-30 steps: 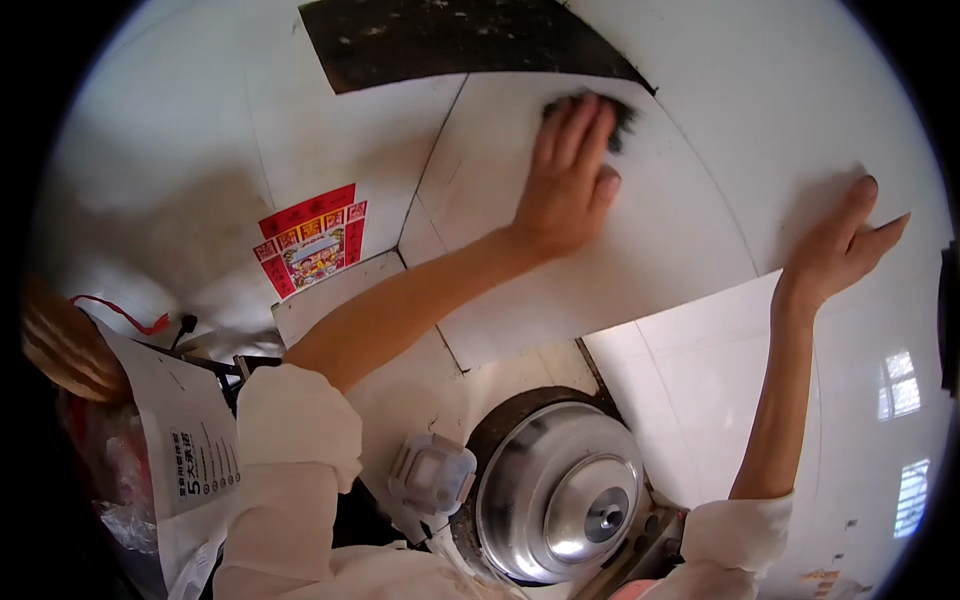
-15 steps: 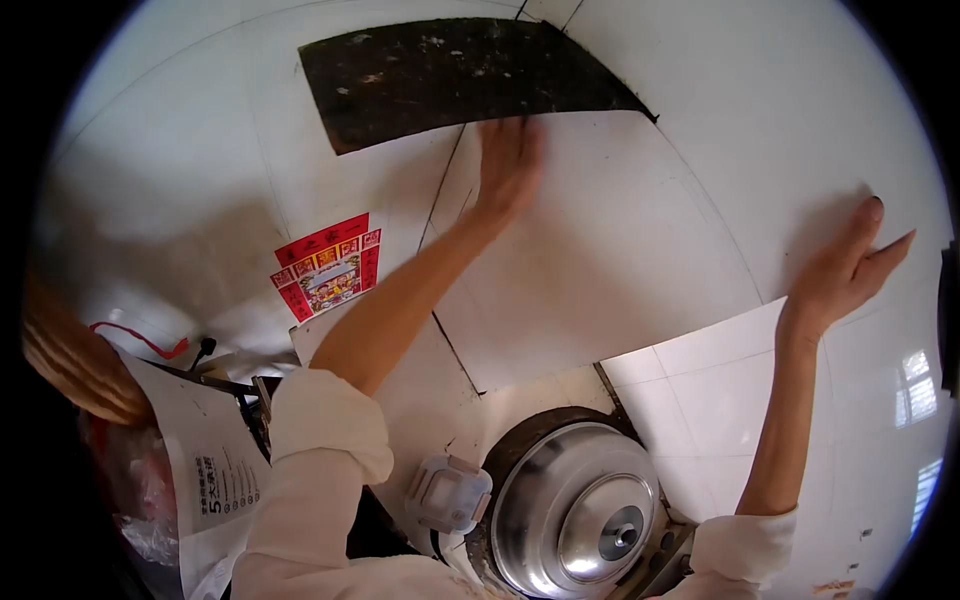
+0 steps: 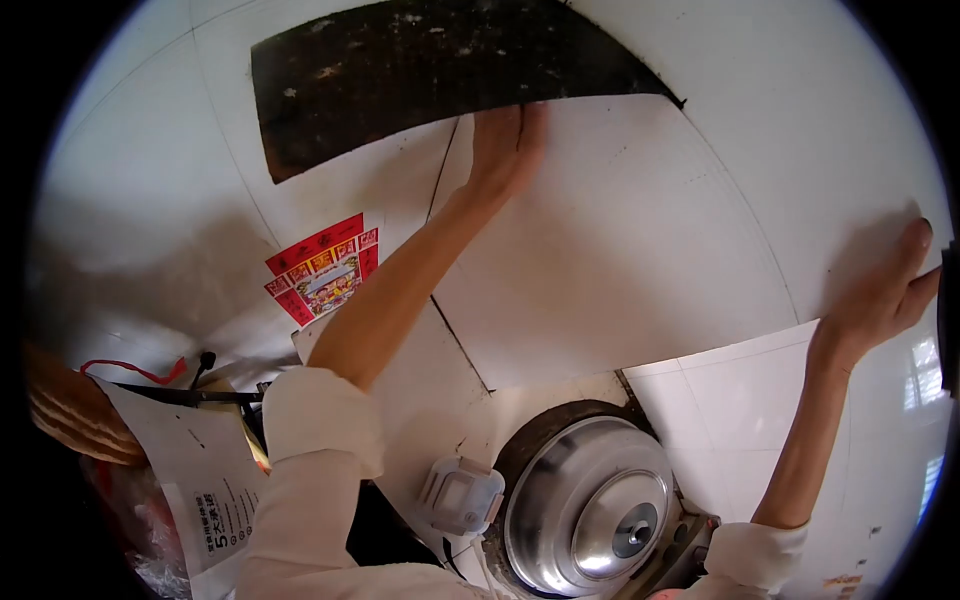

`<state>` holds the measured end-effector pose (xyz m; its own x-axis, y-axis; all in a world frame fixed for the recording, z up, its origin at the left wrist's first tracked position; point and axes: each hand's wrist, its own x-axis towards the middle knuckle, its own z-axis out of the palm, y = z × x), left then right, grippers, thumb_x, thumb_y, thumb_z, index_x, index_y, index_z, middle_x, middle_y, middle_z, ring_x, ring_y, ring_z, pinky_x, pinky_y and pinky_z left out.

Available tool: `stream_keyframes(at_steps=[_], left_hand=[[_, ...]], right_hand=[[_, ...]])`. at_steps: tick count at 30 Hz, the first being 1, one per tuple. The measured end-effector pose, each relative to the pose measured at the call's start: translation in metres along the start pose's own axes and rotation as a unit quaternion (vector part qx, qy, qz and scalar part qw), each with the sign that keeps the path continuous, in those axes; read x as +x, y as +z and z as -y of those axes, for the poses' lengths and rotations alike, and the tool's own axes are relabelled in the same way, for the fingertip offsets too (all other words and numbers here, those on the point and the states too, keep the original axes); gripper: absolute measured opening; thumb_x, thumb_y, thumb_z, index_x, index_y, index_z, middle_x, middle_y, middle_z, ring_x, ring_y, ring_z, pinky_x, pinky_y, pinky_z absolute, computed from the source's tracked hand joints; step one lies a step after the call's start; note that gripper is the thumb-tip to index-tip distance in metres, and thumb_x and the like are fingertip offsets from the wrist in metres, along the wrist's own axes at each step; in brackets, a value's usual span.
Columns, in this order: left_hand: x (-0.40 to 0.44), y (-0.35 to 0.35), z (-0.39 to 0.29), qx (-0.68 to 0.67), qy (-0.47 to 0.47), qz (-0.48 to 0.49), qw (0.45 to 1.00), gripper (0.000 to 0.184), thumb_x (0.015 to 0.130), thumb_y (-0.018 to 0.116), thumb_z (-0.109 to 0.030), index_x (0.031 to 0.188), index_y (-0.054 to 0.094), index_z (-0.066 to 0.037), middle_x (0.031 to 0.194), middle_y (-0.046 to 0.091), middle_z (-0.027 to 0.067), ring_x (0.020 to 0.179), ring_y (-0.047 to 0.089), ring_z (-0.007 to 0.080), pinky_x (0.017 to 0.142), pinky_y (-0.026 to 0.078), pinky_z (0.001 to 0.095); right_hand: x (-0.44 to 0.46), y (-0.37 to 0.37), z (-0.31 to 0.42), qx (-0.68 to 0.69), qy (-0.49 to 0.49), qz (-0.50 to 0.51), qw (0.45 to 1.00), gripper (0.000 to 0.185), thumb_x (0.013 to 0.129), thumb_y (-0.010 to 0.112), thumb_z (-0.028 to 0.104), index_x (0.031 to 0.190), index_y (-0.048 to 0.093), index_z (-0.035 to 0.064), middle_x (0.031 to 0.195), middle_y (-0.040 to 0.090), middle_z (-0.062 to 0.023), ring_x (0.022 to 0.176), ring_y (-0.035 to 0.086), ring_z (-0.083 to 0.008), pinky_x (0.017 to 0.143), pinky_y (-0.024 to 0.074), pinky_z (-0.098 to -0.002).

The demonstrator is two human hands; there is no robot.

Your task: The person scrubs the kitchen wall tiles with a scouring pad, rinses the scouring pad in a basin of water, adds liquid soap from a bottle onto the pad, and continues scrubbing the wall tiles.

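My left hand (image 3: 506, 150) reaches up the white panel (image 3: 600, 260) to the lower edge of a dark, spotted strip (image 3: 430, 75). Its fingers are close together, their tips hidden at that edge, and whatever they hold cannot be seen. On the right, my right hand (image 3: 872, 300) rests against the white tiled wall (image 3: 780, 130), beside the panel's lower right corner. Its fingers are spread and it holds nothing.
A domed metal lid (image 3: 590, 505) sits below the panel, with a clear plastic container (image 3: 462, 495) to its left. A red and gold sticker (image 3: 325, 270) is on the left wall. Printed white packaging (image 3: 205, 480), a red cord (image 3: 135, 372) and clear plastic wrap (image 3: 160, 550) lie at lower left.
My left hand has moved left and up from the panel to the dark strip; the dark pad seen under its fingers is out of sight. My right hand appears farther right and lower as the view shifts.
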<state>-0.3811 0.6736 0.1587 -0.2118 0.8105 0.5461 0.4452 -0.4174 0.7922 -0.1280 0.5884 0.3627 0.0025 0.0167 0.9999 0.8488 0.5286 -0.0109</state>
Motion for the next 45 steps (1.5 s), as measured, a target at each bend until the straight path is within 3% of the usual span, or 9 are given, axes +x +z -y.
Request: stream_keyframes(at_steps=[3, 10, 17, 22, 29, 36, 40, 42, 45], left_hand=[[-0.021, 0.047, 0.079, 0.067, 0.073, -0.283, 0.954, 0.05, 0.093, 0.045, -0.011, 0.137, 0.031, 0.009, 0.139, 0.037, 0.0275, 0.13, 0.032, 0.0427, 0.109, 0.023, 0.0465], [-0.102, 0.084, 0.111, -0.163, -0.388, -0.232, 0.877, 0.056, 0.091, 0.044, -0.017, 0.14, 0.027, 0.005, 0.141, 0.034, 0.0268, 0.131, 0.034, 0.0386, 0.108, 0.026, 0.0451], [-0.142, 0.097, -0.047, -0.012, 0.184, -0.117, 0.976, 0.078, 0.082, 0.054, -0.013, 0.142, 0.011, 0.012, 0.145, 0.017, 0.0338, 0.134, 0.02, 0.0485, 0.111, 0.016, 0.0557], [-0.017, 0.036, 0.007, -0.101, -0.092, -0.201, 0.97, 0.06, 0.097, 0.035, -0.022, 0.141, 0.013, 0.013, 0.147, 0.013, 0.033, 0.135, 0.017, 0.0468, 0.111, 0.011, 0.0553], [-0.138, 0.094, -0.036, 0.021, 0.199, -0.11, 0.974, 0.068, 0.091, 0.046, -0.026, 0.14, 0.018, 0.012, 0.146, 0.016, 0.0334, 0.134, 0.019, 0.0483, 0.111, 0.013, 0.0558], [-0.036, 0.071, -0.019, 0.035, 0.094, -0.256, 0.961, 0.064, 0.095, 0.042, -0.023, 0.143, 0.013, 0.01, 0.148, 0.017, 0.0286, 0.137, 0.017, 0.0443, 0.112, 0.01, 0.0546], [-0.174, 0.105, -0.054, 0.076, 0.303, -0.004, 0.95, 0.069, 0.083, 0.053, -0.016, 0.138, 0.023, 0.014, 0.145, 0.021, 0.0316, 0.135, 0.019, 0.0483, 0.111, 0.014, 0.0563], [-0.108, 0.107, -0.038, 0.127, 0.062, 0.058, 0.988, 0.069, 0.086, 0.051, -0.022, 0.139, 0.023, 0.013, 0.146, 0.021, 0.0309, 0.135, 0.019, 0.0482, 0.111, 0.016, 0.0557], [-0.026, 0.053, -0.045, 0.01, 0.091, -0.224, 0.97, 0.056, 0.095, 0.037, -0.015, 0.139, 0.02, 0.013, 0.147, 0.019, 0.0298, 0.133, 0.022, 0.0465, 0.11, 0.014, 0.0544]], right_hand=[[0.001, -0.003, 0.005, 0.013, 0.06, 0.033, 0.998, 0.054, 0.096, 0.045, 0.043, 0.135, 0.042, 0.0054, 0.128, 0.053, -0.0149, 0.117, 0.052, -0.0271, 0.1, 0.0412, -0.0402], [0.002, -0.007, 0.002, -0.049, 0.039, 0.051, 0.997, 0.055, 0.096, 0.045, 0.046, 0.132, 0.044, 0.0051, 0.124, 0.054, -0.015, 0.114, 0.053, -0.0278, 0.099, 0.0417, -0.0407], [0.0, 0.0, 0.003, -0.005, 0.009, -0.016, 1.0, 0.05, 0.095, 0.051, 0.043, 0.122, 0.05, 0.0016, 0.085, 0.058, -0.0079, 0.081, 0.055, -0.0152, 0.075, 0.0455, -0.0283], [-0.002, -0.005, 0.008, -0.028, 0.033, 0.021, 0.999, 0.055, 0.094, 0.051, 0.044, 0.126, 0.047, -0.0013, 0.087, 0.06, -0.0085, 0.083, 0.055, -0.0159, 0.076, 0.0458, -0.0287], [0.006, 0.002, 0.003, -0.002, -0.006, -0.001, 1.0, 0.065, 0.094, 0.052, 0.043, 0.133, 0.038, -0.0074, 0.064, 0.047, -0.0029, 0.062, 0.045, -0.0078, 0.066, 0.041, -0.0217], [0.006, -0.004, 0.014, 0.005, 0.028, 0.021, 0.999, 0.075, 0.094, 0.052, 0.045, 0.138, 0.03, -0.0112, 0.058, 0.042, 0.0001, 0.054, 0.039, -0.0039, 0.06, 0.0365, -0.0182], [0.007, -0.003, 0.016, 0.03, 0.041, 0.044, 0.998, 0.076, 0.094, 0.051, 0.046, 0.139, 0.029, -0.0115, 0.058, 0.043, -0.0006, 0.055, 0.04, -0.0048, 0.06, 0.0376, -0.0191], [0.006, -0.001, 0.002, -0.001, 0.016, 0.024, 1.0, 0.08, 0.093, 0.05, 0.05, 0.139, 0.027, -0.0111, 0.058, 0.044, -0.0014, 0.056, 0.043, -0.0072, 0.063, 0.0415, -0.0206], [0.005, -0.002, 0.004, -0.027, 0.053, 0.032, 0.998, 0.087, 0.091, 0.047, 0.057, 0.14, 0.026, -0.0112, 0.077, 0.054, -0.012, 0.072, 0.053, -0.0162, 0.079, 0.0465, -0.0287]])
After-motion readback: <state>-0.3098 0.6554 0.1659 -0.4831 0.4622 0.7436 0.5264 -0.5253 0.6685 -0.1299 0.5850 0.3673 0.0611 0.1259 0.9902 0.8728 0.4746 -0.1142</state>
